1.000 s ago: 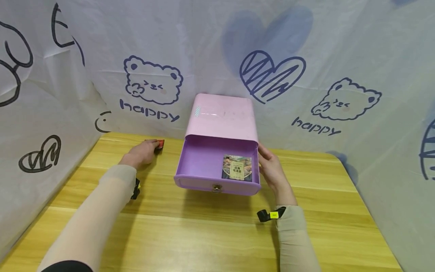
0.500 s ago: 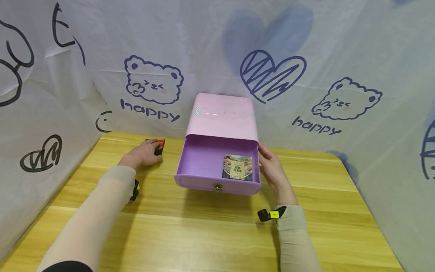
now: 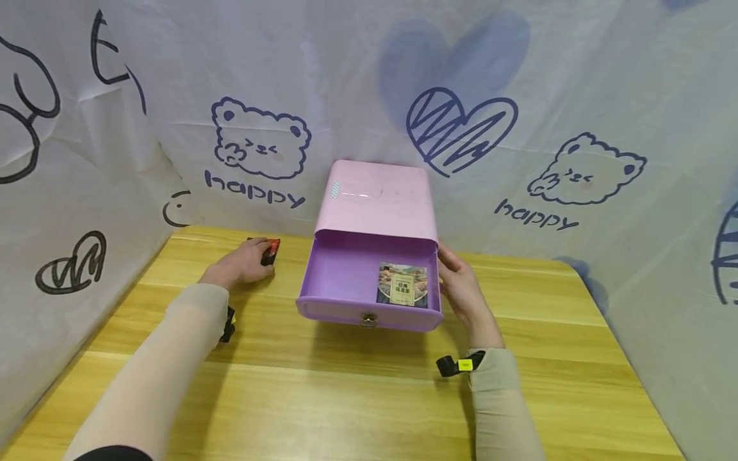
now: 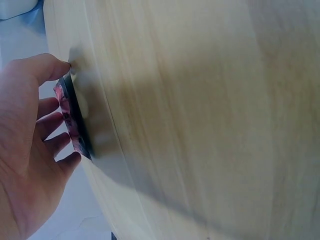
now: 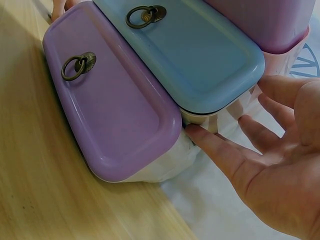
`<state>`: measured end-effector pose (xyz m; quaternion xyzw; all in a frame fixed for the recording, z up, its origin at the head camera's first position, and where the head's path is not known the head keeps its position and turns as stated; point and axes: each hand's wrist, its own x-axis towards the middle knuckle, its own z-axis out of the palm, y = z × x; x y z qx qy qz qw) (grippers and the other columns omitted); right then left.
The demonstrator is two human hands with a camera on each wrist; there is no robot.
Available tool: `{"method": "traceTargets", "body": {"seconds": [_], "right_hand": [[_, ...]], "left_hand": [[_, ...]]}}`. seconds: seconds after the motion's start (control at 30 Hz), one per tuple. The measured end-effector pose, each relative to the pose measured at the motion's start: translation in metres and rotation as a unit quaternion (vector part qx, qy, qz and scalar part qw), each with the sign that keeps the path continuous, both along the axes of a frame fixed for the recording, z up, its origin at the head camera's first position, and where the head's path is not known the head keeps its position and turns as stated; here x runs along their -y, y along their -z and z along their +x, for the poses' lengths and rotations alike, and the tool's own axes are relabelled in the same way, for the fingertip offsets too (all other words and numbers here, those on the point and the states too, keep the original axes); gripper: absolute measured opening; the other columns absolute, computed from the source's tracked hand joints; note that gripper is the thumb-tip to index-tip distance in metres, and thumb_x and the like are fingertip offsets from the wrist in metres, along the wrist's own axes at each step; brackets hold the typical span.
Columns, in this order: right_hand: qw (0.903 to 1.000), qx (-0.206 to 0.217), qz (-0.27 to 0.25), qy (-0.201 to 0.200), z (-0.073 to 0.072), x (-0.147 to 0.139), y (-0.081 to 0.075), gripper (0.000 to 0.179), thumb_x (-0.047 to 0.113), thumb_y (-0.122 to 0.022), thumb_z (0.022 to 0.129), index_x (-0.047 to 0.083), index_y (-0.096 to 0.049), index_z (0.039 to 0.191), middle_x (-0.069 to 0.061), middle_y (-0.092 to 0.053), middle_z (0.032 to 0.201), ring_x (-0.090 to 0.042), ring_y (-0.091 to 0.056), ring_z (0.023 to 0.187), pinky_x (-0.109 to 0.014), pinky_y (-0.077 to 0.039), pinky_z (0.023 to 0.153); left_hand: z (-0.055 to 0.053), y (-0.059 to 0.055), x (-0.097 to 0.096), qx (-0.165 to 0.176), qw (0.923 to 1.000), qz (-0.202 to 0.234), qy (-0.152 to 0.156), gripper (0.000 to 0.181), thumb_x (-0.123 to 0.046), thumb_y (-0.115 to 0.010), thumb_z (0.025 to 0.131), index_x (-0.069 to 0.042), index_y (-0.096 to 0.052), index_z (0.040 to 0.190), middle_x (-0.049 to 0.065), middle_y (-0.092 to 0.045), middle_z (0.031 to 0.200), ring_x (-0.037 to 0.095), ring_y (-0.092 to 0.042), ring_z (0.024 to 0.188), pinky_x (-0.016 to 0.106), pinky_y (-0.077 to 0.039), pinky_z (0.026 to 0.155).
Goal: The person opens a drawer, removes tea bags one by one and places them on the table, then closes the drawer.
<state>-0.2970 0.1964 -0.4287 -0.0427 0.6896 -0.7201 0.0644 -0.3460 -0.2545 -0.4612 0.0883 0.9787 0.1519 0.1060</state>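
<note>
At the back left of the table, my left hand pinches a small red-and-black packet. The left wrist view has the thumb at one end of that packet and the other fingers along its red side, close over the wood. My right hand rests its spread fingers against the right side of a pink drawer cabinet. Its top purple drawer is pulled out, and a printed square packet lies inside at the right. Below, a blue drawer and another purple drawer are closed.
The wooden table runs back to a white curtain printed with bears and hearts. A ring pull is fixed on the open drawer's front. Another curtain face stands along the left edge.
My left thumb has spread away from the fingers, and more of the red-and-black packet shows. The right hand, the cabinet and the open drawer have stayed put.
</note>
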Motion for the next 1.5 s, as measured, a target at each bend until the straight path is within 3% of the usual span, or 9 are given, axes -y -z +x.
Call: {"method": "traceTargets", "body": {"seconds": [0.27,0.6,0.93,1.1,1.3,1.5], "right_hand": [[1.0,0.009,0.0,0.0,0.001,0.001,0.0,0.058,0.018,-0.055,0.108,0.012,-0.036,0.162,-0.006,-0.032,0.169,-0.027,-0.039,0.149,-0.046,-0.042,0.117],[0.9999,0.01,0.001,0.004,0.001,0.001,-0.001,0.057,0.016,-0.053,0.109,0.013,-0.035,0.163,-0.005,-0.033,0.168,-0.026,-0.04,0.148,-0.026,-0.051,0.1],[1.0,0.006,0.004,-0.001,0.0,0.0,0.001,0.057,0.018,-0.053,0.109,0.014,-0.034,0.163,-0.004,-0.032,0.169,-0.024,-0.037,0.15,-0.027,-0.05,0.101],[1.0,0.009,0.001,-0.002,0.0,0.001,0.0,0.057,0.017,-0.052,0.109,0.013,-0.033,0.163,-0.004,-0.031,0.169,-0.024,-0.037,0.15,-0.031,-0.049,0.106],[1.0,0.008,-0.001,-0.003,-0.001,0.0,-0.001,0.057,0.017,-0.052,0.109,0.013,-0.033,0.163,-0.005,-0.03,0.17,-0.024,-0.035,0.152,-0.045,-0.04,0.118],[1.0,0.009,-0.001,-0.003,0.0,0.0,0.0,0.057,0.017,-0.052,0.11,0.014,-0.033,0.163,-0.005,-0.03,0.169,-0.025,-0.036,0.151,-0.045,-0.041,0.117]], "left_hand": [[0.004,-0.003,0.002,-0.019,0.9997,0.01,0.008,0.079,-0.024,-0.063,0.096,0.006,-0.029,0.16,0.028,-0.02,0.167,0.05,-0.022,0.152,0.061,-0.02,0.124],[0.017,-0.012,-0.006,-0.081,0.9946,0.058,0.027,0.078,-0.023,-0.065,0.099,-0.002,-0.026,0.163,0.022,-0.018,0.17,0.046,-0.019,0.155,0.06,-0.017,0.126],[0.043,-0.02,-0.014,-0.155,0.9811,0.108,0.04,0.08,-0.019,-0.07,0.095,-0.003,-0.029,0.163,0.018,-0.019,0.171,0.043,-0.021,0.155,0.06,-0.02,0.125],[0.06,-0.024,-0.019,-0.175,0.9748,0.132,0.043,0.079,-0.018,-0.071,0.095,-0.004,-0.031,0.162,0.015,-0.019,0.172,0.043,-0.021,0.155,0.061,-0.021,0.125],[0.078,-0.028,-0.024,-0.194,0.9671,0.158,0.046,0.074,-0.019,-0.069,0.097,-0.003,-0.035,0.161,0.015,-0.022,0.171,0.041,-0.023,0.155,0.06,-0.023,0.125],[0.095,-0.035,-0.031,-0.228,0.9538,0.188,0.054,0.073,-0.02,-0.072,0.095,-0.006,-0.039,0.159,0.012,-0.03,0.168,0.038,-0.029,0.153,0.061,-0.027,0.123]]}}
